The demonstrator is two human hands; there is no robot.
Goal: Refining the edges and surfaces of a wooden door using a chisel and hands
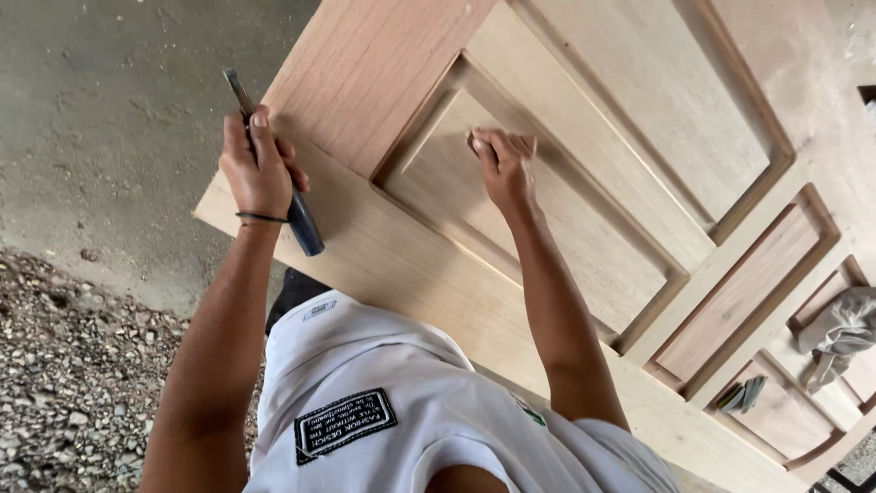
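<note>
Nearest the camera, one white shirt [411, 411] with a dark rectangular patch fills the lower foreground; two bare forearms extend from it. The left hand [258, 169], wearing one thin dark band at the wrist, has its fingers [263, 137] wrapped tight around one chisel [294, 203]: a dark rounded handle projects below the fist, and a narrow flat metal blade rises above the fingertips, over the corner of the door. The right hand [505, 169] lies flat-curled on the wood, fingers [511, 146] drawn together and pressed on the surface; whether anything lies beneath them cannot be told.

One unfinished wooden door [584, 183] lies flat under both hands, pale, smooth-grained, with stepped rectangular mouldings. Two large raised panels and at least three small recessed panels are visible; the right fingers rest in the upper corner of the nearer large panel. Well beyond the right fingers, in the small recesses, lie one crumpled grey cloth [839, 333] and one small flat dark object [741, 394]. Left of the left fingers are bare concrete floor [109, 137] and loose gravel [73, 383].
</note>
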